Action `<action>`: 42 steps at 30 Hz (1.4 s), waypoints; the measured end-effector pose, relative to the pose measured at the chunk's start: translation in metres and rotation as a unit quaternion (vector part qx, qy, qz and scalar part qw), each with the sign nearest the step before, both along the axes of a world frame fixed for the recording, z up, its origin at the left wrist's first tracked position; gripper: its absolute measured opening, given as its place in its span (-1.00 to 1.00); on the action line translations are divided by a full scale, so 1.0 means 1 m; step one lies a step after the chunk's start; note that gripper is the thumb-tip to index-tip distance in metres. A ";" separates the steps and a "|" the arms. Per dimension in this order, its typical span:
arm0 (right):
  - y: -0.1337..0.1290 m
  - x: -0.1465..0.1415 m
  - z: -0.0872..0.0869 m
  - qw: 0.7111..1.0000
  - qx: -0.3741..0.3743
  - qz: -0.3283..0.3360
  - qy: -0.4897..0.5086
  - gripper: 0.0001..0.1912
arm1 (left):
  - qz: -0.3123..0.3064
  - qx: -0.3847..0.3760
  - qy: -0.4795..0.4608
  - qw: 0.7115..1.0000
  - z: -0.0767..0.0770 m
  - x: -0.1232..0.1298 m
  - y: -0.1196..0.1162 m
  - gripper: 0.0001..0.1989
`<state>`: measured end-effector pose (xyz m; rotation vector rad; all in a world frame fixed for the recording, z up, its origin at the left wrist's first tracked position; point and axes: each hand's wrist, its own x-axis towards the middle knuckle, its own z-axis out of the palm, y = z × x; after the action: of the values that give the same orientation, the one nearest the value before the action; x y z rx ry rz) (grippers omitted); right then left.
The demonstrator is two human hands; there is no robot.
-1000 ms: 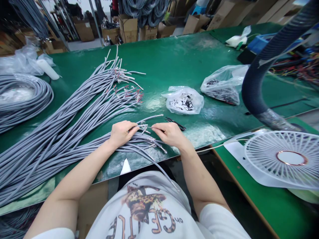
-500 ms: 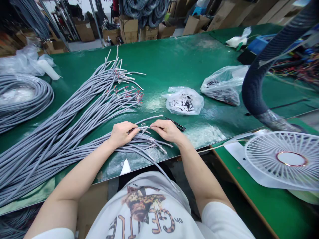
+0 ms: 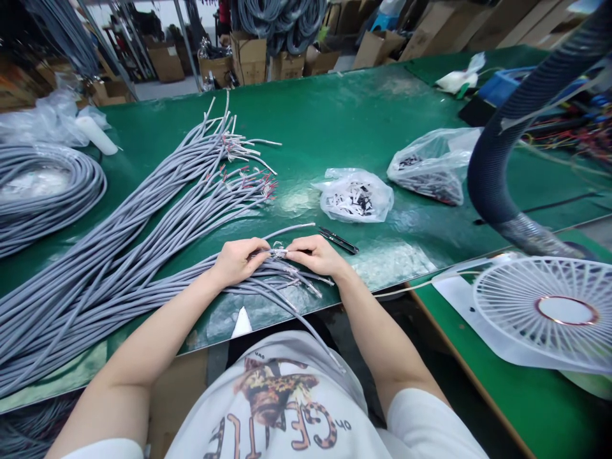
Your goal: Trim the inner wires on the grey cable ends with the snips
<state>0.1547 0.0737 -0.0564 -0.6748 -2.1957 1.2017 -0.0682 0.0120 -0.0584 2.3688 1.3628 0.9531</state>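
My left hand [image 3: 236,260] pinches the end of a grey cable [image 3: 191,271] near the front edge of the green table [image 3: 344,121]. My right hand [image 3: 315,255] sits close beside it, its fingertips closed on the thin stripped wires [image 3: 278,252] sticking out of that cable end. Under both hands lies a bundle of similar grey cables [image 3: 119,280] with bared ends. Small black snips [image 3: 338,240] lie just beyond my right hand.
A larger fan of grey cables [image 3: 191,172] spreads up the table's left. A cable coil [image 3: 43,191] lies far left. Two clear bags of small parts [image 3: 356,194] [image 3: 428,166] sit at centre right. A dark ribbed hose [image 3: 497,146] and white fan [image 3: 540,312] stand right.
My right hand has moved left toward my left hand, closing the gap along the stripped wires. My left hand has stayed in place on the cable.
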 end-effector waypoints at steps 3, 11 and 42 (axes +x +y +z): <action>-0.002 0.002 0.000 1.000 -0.012 -0.004 0.009 -0.72 | -0.011 -0.008 0.000 1.000 0.001 0.000 -0.001 -0.81; -0.002 0.001 -0.007 0.997 -0.063 -0.029 0.020 -0.67 | -0.034 0.000 -0.002 0.999 0.003 0.000 -0.001 -0.75; -0.006 -0.004 -0.011 0.991 0.096 -0.036 0.082 -0.79 | -0.045 0.017 -0.050 0.998 -0.006 -0.004 0.006 -0.68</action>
<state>0.1508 0.0676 -0.0677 -0.5503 -2.0972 0.9604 -0.0725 0.0179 -0.0645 2.3515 1.2029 1.0615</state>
